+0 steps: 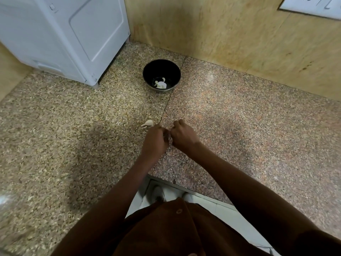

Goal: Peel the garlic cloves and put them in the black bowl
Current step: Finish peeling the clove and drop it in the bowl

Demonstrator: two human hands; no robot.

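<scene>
The black bowl (161,75) stands on the speckled stone counter toward the back, with pale peeled garlic cloves (161,84) lying in its bottom. An unpeeled garlic clove (148,124) lies on the counter just left of my hands. My left hand (154,142) and my right hand (181,135) are held close together above the counter, fingers curled, both pinching a small garlic clove (169,138) between them. That clove is mostly hidden by my fingers; only a sliver of papery skin shows.
A white appliance (64,36) stands at the back left of the counter (73,126). Yellowish stone wall panels (230,34) run behind the bowl, with a white socket plate (313,6) at the top right. The counter's front edge (184,185) is below my forearms.
</scene>
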